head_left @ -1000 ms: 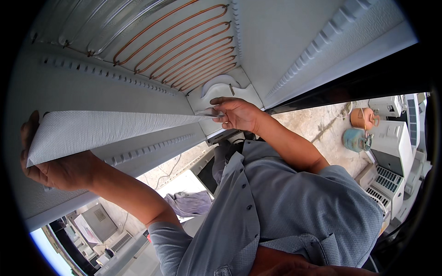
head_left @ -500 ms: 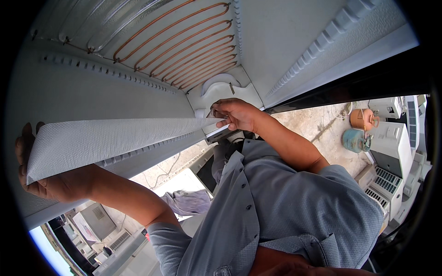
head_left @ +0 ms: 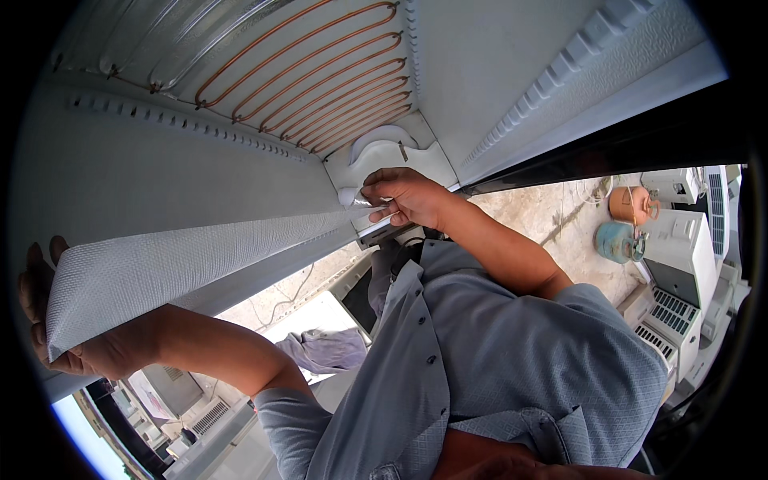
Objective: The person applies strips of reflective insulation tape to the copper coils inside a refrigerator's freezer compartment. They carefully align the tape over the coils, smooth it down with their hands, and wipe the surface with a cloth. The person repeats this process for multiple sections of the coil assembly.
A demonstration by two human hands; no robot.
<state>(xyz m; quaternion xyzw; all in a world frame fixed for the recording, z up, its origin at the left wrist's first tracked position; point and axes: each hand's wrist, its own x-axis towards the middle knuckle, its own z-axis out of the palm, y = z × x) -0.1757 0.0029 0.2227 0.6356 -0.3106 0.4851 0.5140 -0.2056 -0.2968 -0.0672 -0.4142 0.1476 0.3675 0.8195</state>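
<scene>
Copper coil [head_left: 320,90] lies bare; silvery tubes [head_left: 188,40] left of it appear covered; grey strip [head_left: 184,268], in front of it, appears unattached, ends gripped by fingers of left hand [head_left: 112,348] and right hand [head_left: 410,198]

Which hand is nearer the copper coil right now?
Right. In the picture, the right hand is just below the lower end of the coil, apart from it; the left hand is farther off, at the far left by the sheet's wide end.

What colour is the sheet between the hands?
The sheet is pale grey, finely textured; see the head view.
</scene>
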